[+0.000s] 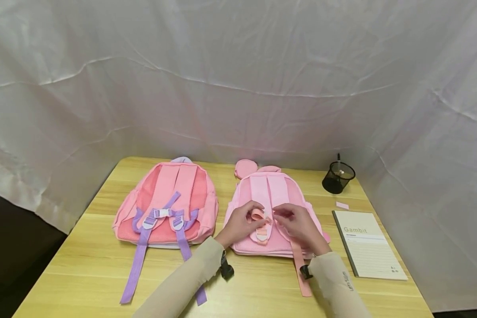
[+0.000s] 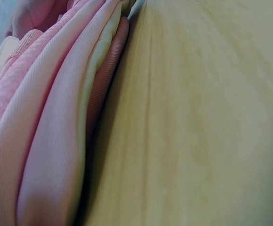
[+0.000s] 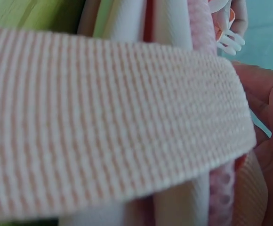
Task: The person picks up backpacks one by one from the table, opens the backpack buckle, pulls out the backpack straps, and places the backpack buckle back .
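Observation:
A pink backpack (image 1: 244, 240) lies with its shoulder straps up, both hands over it. My left hand (image 1: 238, 224) pinches an orange strap (image 1: 257, 214) that loops up beside the fingers. In the right wrist view a white pronged buckle half (image 3: 231, 42) shows next to the left fingers. My right hand (image 1: 300, 224) bends over the right shoulder strap, thumb and fingertips drawn together near the left ones. Orange webbing (image 3: 252, 193) runs in to it; what its fingertips pinch is mostly hidden. Another orange strap end (image 1: 303, 282) hangs over the table below the right wrist.
Left of the hands lies a coral backpack (image 1: 206, 198) with purple straps, its white chest buckle (image 1: 163, 213) joined. To the right are a notebook (image 1: 371, 251), a small paper slip (image 1: 342, 206) and a black mesh pen cup (image 1: 334, 182). Grey curtains (image 1: 238, 79) enclose the wooden table (image 1: 91, 251).

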Action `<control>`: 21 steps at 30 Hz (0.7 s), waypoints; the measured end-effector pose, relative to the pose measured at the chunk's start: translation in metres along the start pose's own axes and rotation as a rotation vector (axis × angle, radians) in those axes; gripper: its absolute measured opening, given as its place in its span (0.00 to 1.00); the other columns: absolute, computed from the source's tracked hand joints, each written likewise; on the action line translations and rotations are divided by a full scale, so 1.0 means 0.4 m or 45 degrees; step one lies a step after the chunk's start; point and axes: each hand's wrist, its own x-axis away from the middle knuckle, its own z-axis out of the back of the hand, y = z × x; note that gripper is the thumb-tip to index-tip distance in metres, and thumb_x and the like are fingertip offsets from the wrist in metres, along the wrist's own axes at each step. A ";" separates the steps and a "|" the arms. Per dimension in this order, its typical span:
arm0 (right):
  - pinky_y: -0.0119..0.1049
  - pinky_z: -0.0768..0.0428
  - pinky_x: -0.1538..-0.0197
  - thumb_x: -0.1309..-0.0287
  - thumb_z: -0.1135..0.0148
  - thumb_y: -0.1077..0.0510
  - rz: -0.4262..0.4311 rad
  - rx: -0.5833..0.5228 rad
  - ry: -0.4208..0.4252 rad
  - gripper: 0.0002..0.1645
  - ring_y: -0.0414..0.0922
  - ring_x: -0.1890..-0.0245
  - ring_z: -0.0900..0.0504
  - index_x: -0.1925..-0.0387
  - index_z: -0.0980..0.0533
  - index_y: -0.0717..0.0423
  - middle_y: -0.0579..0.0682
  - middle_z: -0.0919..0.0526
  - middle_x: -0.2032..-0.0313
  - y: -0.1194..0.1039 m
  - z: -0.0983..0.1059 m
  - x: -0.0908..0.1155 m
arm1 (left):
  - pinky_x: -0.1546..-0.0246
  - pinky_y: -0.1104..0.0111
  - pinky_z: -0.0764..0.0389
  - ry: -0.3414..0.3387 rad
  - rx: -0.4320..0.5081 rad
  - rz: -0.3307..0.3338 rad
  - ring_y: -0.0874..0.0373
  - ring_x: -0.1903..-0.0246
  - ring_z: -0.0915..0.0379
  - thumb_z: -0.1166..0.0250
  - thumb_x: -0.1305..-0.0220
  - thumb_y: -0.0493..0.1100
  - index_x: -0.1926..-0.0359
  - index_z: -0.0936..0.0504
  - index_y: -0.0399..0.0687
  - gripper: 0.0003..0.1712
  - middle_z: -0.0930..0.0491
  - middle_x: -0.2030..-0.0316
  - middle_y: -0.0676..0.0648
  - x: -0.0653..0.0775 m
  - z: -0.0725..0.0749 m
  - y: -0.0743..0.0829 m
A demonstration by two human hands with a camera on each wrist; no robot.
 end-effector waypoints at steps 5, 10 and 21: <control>0.44 0.15 0.46 0.33 0.31 0.56 0.024 -0.097 -0.010 0.14 0.46 0.53 0.14 0.47 0.15 0.53 0.49 0.11 0.52 -0.010 -0.006 -0.003 | 0.66 0.74 0.24 -0.008 0.022 0.006 0.67 0.69 0.26 0.24 0.37 0.45 0.47 0.19 0.51 0.20 0.14 0.63 0.54 0.000 -0.001 0.003; 0.48 0.16 0.44 0.36 0.28 0.57 0.095 -0.125 -0.043 0.15 0.48 0.50 0.14 0.49 0.15 0.53 0.50 0.11 0.52 -0.009 -0.016 -0.007 | 0.65 0.75 0.24 -0.024 0.040 0.013 0.69 0.68 0.24 0.25 0.37 0.44 0.47 0.19 0.51 0.19 0.13 0.62 0.53 -0.002 -0.002 0.008; 0.34 0.16 0.50 0.36 0.29 0.57 0.042 -0.160 -0.009 0.08 0.43 0.58 0.14 0.55 0.13 0.50 0.47 0.10 0.58 -0.009 -0.022 -0.007 | 0.57 0.68 0.20 0.172 0.023 -0.056 0.56 0.59 0.25 0.18 0.48 0.41 0.42 0.26 0.50 0.35 0.24 0.55 0.45 0.005 -0.002 0.016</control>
